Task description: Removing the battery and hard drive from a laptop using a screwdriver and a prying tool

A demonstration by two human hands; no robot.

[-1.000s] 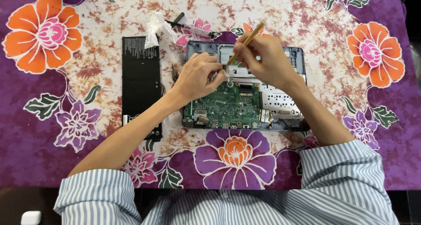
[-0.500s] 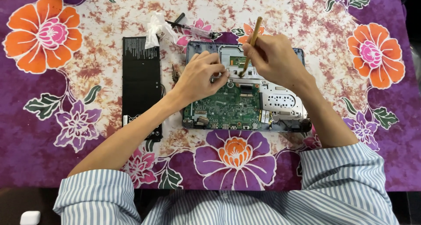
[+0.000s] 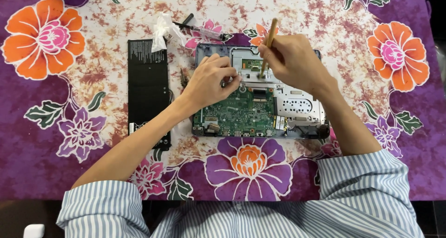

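Pressing my right hand (image 3: 292,61), closed on the wooden stick (image 3: 267,47), and left hand (image 3: 211,80), fingers pinched, into the opened laptop (image 3: 297,105) — a slip could gouge the green board (image 3: 237,112).

Black battery slab (image 3: 147,90), crumpled plastic bag (image 3: 163,28), syringe (image 3: 204,31) (all left of centre), floral tablecloth (image 3: 60,126)

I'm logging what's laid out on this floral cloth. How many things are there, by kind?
Opened laptop base, with the left hand resting on it: 1
Black battery pack: 1
Wooden-handled tool in the right hand: 1
Syringe: 1
Clear plastic bag: 1
Total: 5
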